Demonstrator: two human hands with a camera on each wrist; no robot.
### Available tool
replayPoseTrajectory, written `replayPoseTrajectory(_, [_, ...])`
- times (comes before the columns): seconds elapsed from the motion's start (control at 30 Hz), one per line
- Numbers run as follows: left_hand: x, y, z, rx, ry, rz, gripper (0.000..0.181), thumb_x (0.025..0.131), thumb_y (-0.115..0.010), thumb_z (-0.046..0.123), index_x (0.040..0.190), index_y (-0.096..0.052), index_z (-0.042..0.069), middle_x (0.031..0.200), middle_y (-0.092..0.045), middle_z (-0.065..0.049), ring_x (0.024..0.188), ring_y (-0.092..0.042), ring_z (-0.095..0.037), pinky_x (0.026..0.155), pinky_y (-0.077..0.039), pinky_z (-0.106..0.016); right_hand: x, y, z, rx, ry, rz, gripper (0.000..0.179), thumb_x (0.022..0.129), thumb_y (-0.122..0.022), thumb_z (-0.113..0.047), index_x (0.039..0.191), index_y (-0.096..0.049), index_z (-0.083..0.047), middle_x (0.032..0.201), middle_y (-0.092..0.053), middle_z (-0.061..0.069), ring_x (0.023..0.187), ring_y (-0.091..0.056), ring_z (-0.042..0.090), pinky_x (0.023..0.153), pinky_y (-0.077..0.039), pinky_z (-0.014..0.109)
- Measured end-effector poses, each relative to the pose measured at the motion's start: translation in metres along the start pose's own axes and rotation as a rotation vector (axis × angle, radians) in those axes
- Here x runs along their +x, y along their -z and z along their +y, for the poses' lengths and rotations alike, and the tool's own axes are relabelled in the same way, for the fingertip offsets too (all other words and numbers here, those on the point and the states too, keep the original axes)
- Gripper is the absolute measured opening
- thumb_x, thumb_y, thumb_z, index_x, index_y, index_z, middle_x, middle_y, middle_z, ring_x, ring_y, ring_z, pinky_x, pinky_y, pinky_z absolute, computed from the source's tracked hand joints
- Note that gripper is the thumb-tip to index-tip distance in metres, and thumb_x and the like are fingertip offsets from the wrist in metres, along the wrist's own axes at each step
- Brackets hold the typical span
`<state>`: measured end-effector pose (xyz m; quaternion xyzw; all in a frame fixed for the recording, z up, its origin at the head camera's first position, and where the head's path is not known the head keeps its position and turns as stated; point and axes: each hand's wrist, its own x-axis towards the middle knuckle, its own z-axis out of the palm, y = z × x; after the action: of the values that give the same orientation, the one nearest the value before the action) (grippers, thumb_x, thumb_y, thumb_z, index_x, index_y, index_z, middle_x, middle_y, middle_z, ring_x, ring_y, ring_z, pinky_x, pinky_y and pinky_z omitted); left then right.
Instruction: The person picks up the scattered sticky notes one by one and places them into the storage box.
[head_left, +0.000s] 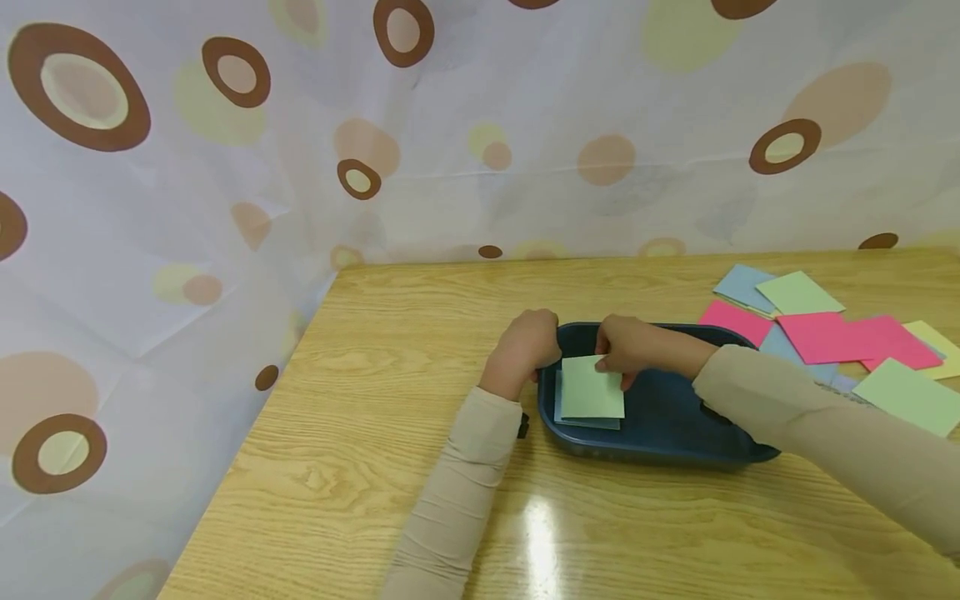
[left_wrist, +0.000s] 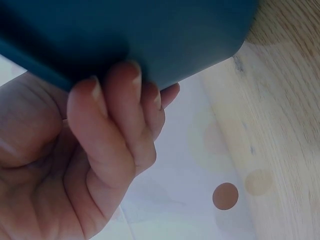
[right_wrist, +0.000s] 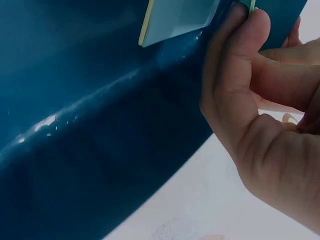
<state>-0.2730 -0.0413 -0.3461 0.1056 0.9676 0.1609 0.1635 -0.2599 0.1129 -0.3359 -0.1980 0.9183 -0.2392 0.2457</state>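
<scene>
Just to the right of the person's left hand (head_left: 527, 346), and beneath the right hand (head_left: 637, 346), sits a dark blue, rounded rectangular tray (head_left: 682, 421) with raised walls. The left hand grips the tray's rim at its left end; from the left wrist, its curled fingers (left_wrist: 102, 135) show with their tips against the tray's wall. The right hand reaches over the far side of the tray, pinching a pale green square of paper (head_left: 588, 392) near its upper right corner between thumb and fingers. That square lies left of and nearer than the right hand's fingertips, over a light blue paper square (head_left: 591, 423), whose left and near edges show past it inside the tray. How firmly the two squares touch cannot be told.

To the right of the right hand, beyond the tray, loose paper squares overlap on the light wood-grain table (head_left: 360, 375): light blue (head_left: 742, 286) and pale green (head_left: 801, 292) ones farthest off, bright pink ones (head_left: 813, 336) in the middle, a yellow one (head_left: 947, 358) at the far right, and another pale green one (head_left: 909, 396) nearer, above the right beige sleeve (head_left: 817, 425). Beyond both hands hangs a white sheet (head_left: 487, 92) patterned with brown, peach and yellow-green ovals.
</scene>
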Motion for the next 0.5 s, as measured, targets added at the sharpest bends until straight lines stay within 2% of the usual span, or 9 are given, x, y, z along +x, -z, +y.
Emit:
replayPoseTrajectory(0.27, [0.000,0.001,0.000,0.003,-0.005,0.000,0.031,0.093,-0.058,0.005,0.125,-0.059,0.003,0.113,-0.065,-0.014,0.043,-0.059,-0.016,0.041,-0.049,-0.021,0.008,-0.006,0.001,0.019,-0.044,-0.037,0.023,0.093,-0.060,-0.001,0.106,-0.057,0.017,0.096,-0.060,0.027,0.058,-0.067,0.020,0.061,-0.057,0.031])
replayPoseTrajectory(0.5, [-0.002,0.001,0.001,0.011,-0.002,0.006,0.032,0.093,-0.057,0.005,0.125,-0.059,0.003,0.115,-0.064,-0.014,0.045,-0.061,-0.017,0.040,-0.049,-0.021,0.017,-0.011,0.010,0.023,-0.084,-0.053,0.022,0.093,-0.060,-0.002,0.108,-0.057,0.015,0.097,-0.060,0.025,0.058,-0.067,0.019,0.061,-0.057,0.030])
